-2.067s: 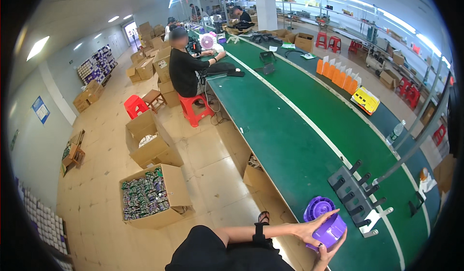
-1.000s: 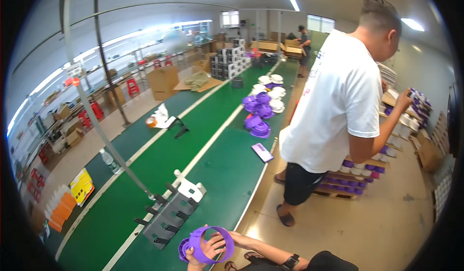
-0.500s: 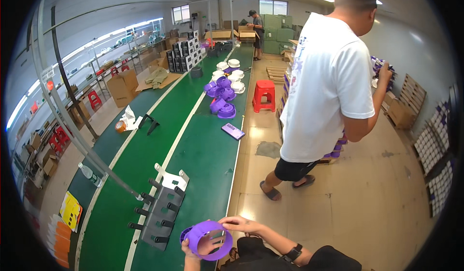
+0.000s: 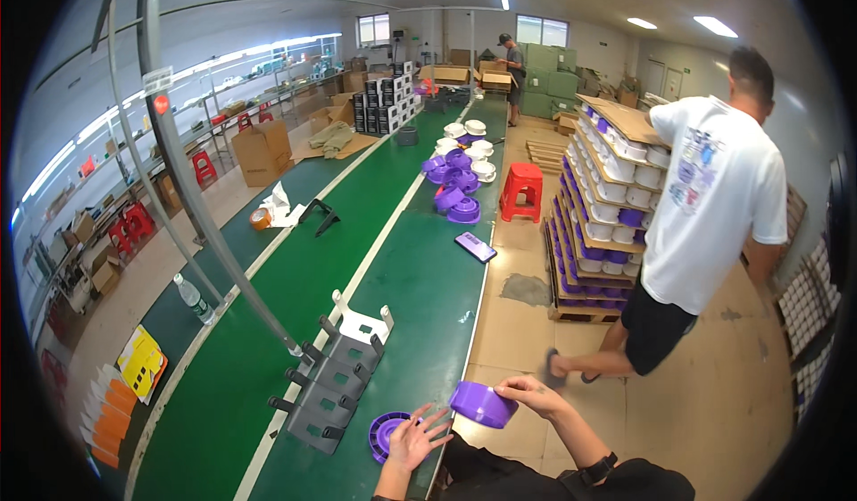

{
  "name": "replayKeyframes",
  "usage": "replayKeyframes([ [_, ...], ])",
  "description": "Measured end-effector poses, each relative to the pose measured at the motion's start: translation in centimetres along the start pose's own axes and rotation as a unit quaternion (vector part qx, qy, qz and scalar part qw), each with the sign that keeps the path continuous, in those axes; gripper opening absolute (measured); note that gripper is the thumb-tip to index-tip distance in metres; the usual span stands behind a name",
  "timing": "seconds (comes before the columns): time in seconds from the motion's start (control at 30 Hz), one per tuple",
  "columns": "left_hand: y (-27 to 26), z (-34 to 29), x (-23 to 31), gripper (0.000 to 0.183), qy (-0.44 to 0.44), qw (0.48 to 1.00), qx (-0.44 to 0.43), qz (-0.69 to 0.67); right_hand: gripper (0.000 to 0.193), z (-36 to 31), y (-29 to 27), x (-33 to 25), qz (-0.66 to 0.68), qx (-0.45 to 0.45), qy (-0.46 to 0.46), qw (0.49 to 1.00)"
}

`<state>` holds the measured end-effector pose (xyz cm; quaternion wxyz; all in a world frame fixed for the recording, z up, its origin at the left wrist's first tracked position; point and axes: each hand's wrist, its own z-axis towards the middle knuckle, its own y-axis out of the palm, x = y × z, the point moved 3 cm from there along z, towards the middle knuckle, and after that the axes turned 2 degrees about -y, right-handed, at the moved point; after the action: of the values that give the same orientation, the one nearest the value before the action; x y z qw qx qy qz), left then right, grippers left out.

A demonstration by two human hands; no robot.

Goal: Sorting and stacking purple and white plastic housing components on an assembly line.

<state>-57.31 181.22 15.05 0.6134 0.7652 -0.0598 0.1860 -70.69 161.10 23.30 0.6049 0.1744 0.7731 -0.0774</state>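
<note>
Ring [image 4: 482, 405], purple, gripped in R hand [image 4: 534, 396]; L hand [image 4: 411, 446] splayed nr purple disc [image 4: 381, 436].

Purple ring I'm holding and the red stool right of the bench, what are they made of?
Purple ring: probably glossy plastic, judging by light sheen and even colour. Red stool: likely moulded plastic, from its uniform colour; finish unclear from here.

Factory workshop: long green workbench [image 4: 420, 296], layered stack of plastic parts [image 4: 603, 231], cardboard carton [image 4: 262, 157]
</note>
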Motion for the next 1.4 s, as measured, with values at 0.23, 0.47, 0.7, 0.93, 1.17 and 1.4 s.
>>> replayKeyframes([
  [0.23,-0.8,-0.6,1.5,0.036,-0.015,0.97,0.102,0.221,0.032,5.3,6.3,0.3,-0.152,-0.04,-0.015,0.987],
  [0.47,0.7,-1.0,3.9,0.019,0.12,0.932,0.23,0.253,0.028,6.1,6.7,0.2,-0.259,-0.105,-0.091,0.956],
  [0.7,2.8,-0.6,2.4,0.031,0.112,0.897,0.157,0.398,0.029,3.2,5.8,1.3,-0.071,-0.267,-0.034,0.961],
  [0.93,2.5,0.4,-0.5,0.053,0.024,0.972,0.017,0.233,0.053,0.8,4.2,-0.6,0.072,-0.28,-0.061,0.955],
  [1.17,4.8,0.1,-2.0,0.024,-0.022,0.835,-0.101,0.54,0.047,1.7,2.8,2.0,0.027,-0.176,-0.043,0.983],
  [1.4,2.2,-0.9,-1.6,0.038,0.074,0.975,-0.157,0.138,0.057,1.7,4.9,4.1,-0.018,-0.19,0.003,0.982],
])
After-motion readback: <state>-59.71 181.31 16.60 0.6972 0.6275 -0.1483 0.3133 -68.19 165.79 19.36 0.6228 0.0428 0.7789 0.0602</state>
